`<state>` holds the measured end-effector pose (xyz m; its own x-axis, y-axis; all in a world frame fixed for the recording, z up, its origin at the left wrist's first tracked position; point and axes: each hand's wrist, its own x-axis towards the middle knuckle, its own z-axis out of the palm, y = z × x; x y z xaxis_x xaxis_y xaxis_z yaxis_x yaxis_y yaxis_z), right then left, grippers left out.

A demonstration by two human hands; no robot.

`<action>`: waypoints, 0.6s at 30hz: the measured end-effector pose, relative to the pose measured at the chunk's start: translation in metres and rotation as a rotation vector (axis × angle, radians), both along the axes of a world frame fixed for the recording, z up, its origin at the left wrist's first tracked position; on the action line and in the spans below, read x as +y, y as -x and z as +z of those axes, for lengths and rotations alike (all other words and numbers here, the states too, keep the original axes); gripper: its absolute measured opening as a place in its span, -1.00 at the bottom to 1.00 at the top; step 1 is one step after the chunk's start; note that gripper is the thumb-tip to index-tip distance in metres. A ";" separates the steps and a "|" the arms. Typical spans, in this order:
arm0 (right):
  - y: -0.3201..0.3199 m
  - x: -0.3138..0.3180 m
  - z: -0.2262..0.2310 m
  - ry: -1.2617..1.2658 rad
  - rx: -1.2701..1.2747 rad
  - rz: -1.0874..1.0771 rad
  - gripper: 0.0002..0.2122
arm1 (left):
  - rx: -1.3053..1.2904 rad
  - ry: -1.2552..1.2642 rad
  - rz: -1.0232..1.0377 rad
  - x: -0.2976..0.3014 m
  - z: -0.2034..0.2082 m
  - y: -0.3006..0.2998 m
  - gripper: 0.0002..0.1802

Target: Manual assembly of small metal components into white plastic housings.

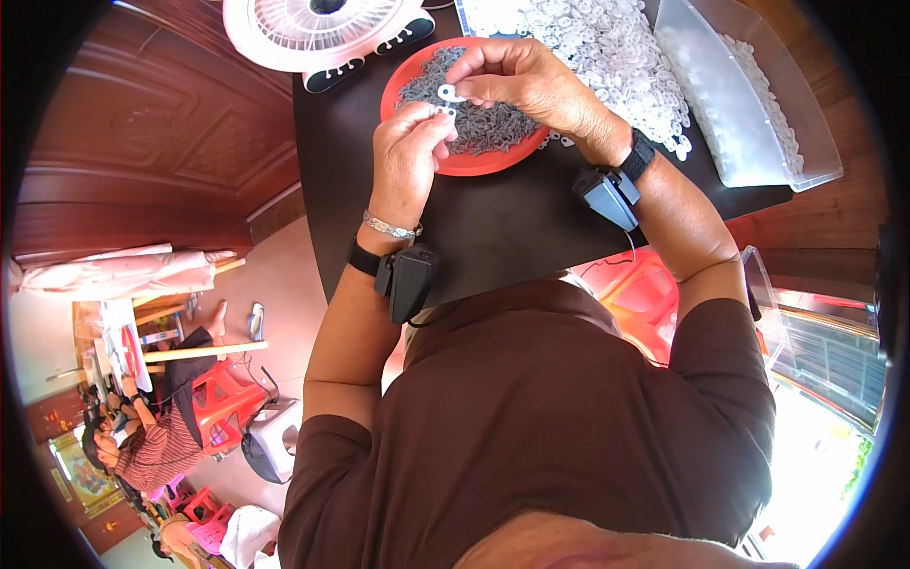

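Over a round red tray (471, 168) heaped with small dark grey pieces (495, 131), both my hands are close together. My right hand (526, 85) pinches a small flat white plastic tab (451, 93) with a round hole between thumb and fingertips. Just below it, my left hand (406, 147) is closed, thumb against fingers, on a small white piece (447, 111), mostly covered by the fingertips. The two white pieces are very near each other; whether they touch I cannot tell. A large pile of similar white tabs (621, 62) spreads to the right of the tray.
A pink-and-white fan (327, 38) stands at the table's far left. On the right, a clear plastic bin (725, 119) holds more white tabs. The black table (493, 232) ends near my body. Red stools (227, 408) and people sit beyond, at left.
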<state>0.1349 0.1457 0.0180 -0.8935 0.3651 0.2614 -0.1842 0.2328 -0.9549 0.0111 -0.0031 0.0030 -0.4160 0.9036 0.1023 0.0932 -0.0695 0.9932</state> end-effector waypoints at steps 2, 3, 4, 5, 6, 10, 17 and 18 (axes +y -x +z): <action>0.000 -0.001 0.000 -0.011 -0.011 -0.002 -0.83 | 0.004 -0.005 -0.003 -0.001 0.000 0.000 -0.78; 0.000 -0.001 0.000 -0.021 -0.024 -0.007 -0.83 | 0.008 0.000 0.000 -0.001 0.000 -0.001 -0.78; -0.001 -0.002 0.002 -0.019 -0.025 -0.008 -0.83 | 0.011 0.005 0.002 -0.001 0.001 -0.001 -0.78; -0.001 -0.004 0.004 -0.047 -0.020 -0.007 -0.84 | 0.010 0.007 0.001 -0.001 0.000 -0.001 -0.78; -0.002 -0.007 0.005 -0.078 -0.013 -0.004 -0.84 | 0.003 0.003 -0.005 -0.001 0.000 -0.001 -0.78; 0.000 -0.010 0.001 -0.081 -0.002 -0.010 -0.86 | -0.018 -0.012 -0.018 -0.003 0.001 -0.002 -0.78; 0.003 -0.010 -0.005 -0.100 0.039 0.021 -0.85 | -0.067 0.004 -0.003 -0.002 0.001 -0.002 -0.77; 0.004 -0.011 -0.006 -0.092 0.057 0.032 -0.84 | -0.111 -0.016 0.009 -0.003 0.001 -0.003 -0.77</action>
<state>0.1312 0.1352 0.0119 -0.8871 0.3085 0.3432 -0.2465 0.3121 -0.9175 0.0144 -0.0057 0.0037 -0.4337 0.8983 0.0696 -0.0164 -0.0851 0.9962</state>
